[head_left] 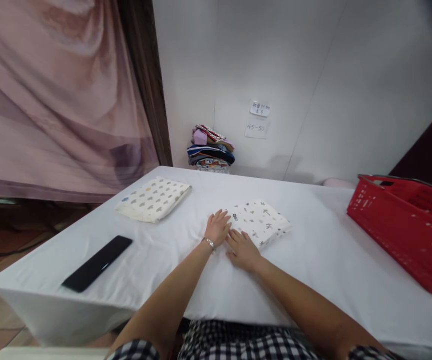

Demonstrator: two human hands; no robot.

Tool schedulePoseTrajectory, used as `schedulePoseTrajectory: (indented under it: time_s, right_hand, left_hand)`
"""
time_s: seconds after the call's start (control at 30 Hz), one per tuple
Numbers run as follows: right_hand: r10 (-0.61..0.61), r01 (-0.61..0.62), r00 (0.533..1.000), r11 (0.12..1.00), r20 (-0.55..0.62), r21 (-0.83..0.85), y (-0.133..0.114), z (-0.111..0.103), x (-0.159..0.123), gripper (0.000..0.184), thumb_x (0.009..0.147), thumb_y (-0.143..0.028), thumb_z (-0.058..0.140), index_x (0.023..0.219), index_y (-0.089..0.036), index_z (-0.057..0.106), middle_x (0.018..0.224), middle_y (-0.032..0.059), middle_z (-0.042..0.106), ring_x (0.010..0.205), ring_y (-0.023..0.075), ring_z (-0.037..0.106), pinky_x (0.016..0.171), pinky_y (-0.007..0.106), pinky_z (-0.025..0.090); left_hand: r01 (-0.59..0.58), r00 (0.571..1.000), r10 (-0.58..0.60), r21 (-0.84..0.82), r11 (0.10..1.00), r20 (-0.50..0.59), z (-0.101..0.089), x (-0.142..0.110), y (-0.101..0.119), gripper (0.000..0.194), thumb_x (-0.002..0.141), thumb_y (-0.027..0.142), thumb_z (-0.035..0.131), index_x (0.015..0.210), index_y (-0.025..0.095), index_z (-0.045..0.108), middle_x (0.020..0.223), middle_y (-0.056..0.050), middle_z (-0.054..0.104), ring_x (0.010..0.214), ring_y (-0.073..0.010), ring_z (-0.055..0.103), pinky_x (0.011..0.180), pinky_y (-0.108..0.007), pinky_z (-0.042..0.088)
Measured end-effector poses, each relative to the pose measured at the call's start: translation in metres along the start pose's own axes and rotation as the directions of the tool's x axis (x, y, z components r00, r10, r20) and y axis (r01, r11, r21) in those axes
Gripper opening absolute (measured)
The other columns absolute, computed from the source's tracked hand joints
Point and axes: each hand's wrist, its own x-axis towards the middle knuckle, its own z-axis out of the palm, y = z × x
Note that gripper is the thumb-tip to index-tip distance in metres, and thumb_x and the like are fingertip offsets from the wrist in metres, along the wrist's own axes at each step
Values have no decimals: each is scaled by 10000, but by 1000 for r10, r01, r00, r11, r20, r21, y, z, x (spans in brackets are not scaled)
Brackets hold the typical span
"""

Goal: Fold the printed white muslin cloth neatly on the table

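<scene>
A folded white cloth with small dark palm-like prints lies flat on the white-covered table in front of me. My left hand is at its left edge, palm down with fingers stretched out; a bracelet circles that wrist. My right hand rests on the cloth's near left corner, its fingers spread and flat. The two hands are close together. Further left lies a second folded cloth, cream with grey cloud-like prints, apart from both hands.
A black flat oblong object lies at the table's left front. At the right stands a red plastic basket. Beyond the far edge is a stack of folded fabrics by the wall. A pink curtain hangs at the left.
</scene>
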Motion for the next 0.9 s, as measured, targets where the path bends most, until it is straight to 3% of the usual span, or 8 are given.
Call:
schedulePoseTrajectory:
  time_s: [0.23, 0.37, 0.43, 0.53, 0.63, 0.67, 0.73, 0.9]
  right_hand:
    - [-50, 53, 990, 998, -129, 18, -8, 3, -49, 529, 804, -284, 483, 1311, -187, 366, 1415, 117, 300, 1293, 231, 233, 1049, 433, 155]
    - [-77, 114, 973, 980, -218, 163, 13, -3, -76, 492, 807, -240, 470, 1294, -219, 399, 1373, 74, 390, 1280, 192, 291, 1053, 427, 183]
    - [22, 69, 941, 964, -337, 255, 39, -8, -83, 440, 812, -237, 459, 1252, -222, 459, 1333, 68, 446, 1255, 187, 340, 1043, 418, 225]
    - [414, -156, 793, 847, -447, 509, 94, -24, -84, 361, 800, -278, 482, 1145, -206, 558, 1244, 75, 535, 1173, 196, 447, 1005, 392, 313]
    - [847, -405, 494, 426, -199, 809, 151, -45, -83, 323, 774, -247, 500, 1080, -186, 588, 1147, 77, 596, 1049, 177, 543, 894, 326, 427]
    - [875, -430, 458, 374, -159, 822, 166, -52, -83, 322, 778, -247, 494, 1078, -175, 585, 1121, 86, 607, 1010, 179, 563, 841, 317, 457]
    - [902, -467, 424, 296, -83, 833, 186, -62, -82, 296, 765, -241, 514, 1037, -156, 594, 1050, 98, 633, 899, 174, 603, 722, 287, 493]
    - [885, -550, 460, 222, 71, 805, 202, -64, -69, 191, 760, -286, 551, 836, -126, 625, 856, 98, 666, 642, 139, 595, 511, 229, 460]
  left_hand:
    - [81, 991, -85, 38, 996, 101, 17, -9, -12, 401, 884, 366, 313, 1222, 250, 496, 1377, -6, 397, 1312, -192, 252, 1038, -422, 262]
    - [136, 987, -142, 75, 988, 80, 8, -7, 9, 392, 874, 386, 329, 1179, 247, 533, 1349, -26, 436, 1300, -224, 280, 1039, -481, 227]
    - [59, 997, -63, 95, 994, 40, 7, -11, 26, 394, 868, 413, 345, 1166, 248, 545, 1331, -35, 457, 1293, -235, 293, 1053, -509, 166]
    - [-142, 989, 138, 79, 987, 60, 13, -25, 44, 404, 862, 444, 358, 1156, 250, 554, 1327, -37, 461, 1278, -225, 320, 1068, -492, 136]
    - [-199, 973, 193, 36, 979, 125, 24, -37, 45, 394, 883, 424, 318, 1153, 266, 556, 1307, -20, 483, 1248, -211, 369, 1060, -487, 162]
    - [-197, 973, 192, 26, 980, 130, 27, -39, 43, 391, 889, 414, 306, 1155, 271, 555, 1302, -14, 489, 1242, -208, 377, 1058, -488, 166]
    - [-192, 975, 188, 16, 981, 121, 30, -41, 38, 388, 894, 401, 298, 1158, 276, 553, 1297, -9, 493, 1238, -207, 381, 1057, -490, 164]
    - [-210, 973, 208, 7, 978, 100, 31, -40, 34, 376, 888, 394, 320, 1151, 275, 560, 1285, -10, 506, 1230, -213, 394, 1058, -488, 165]
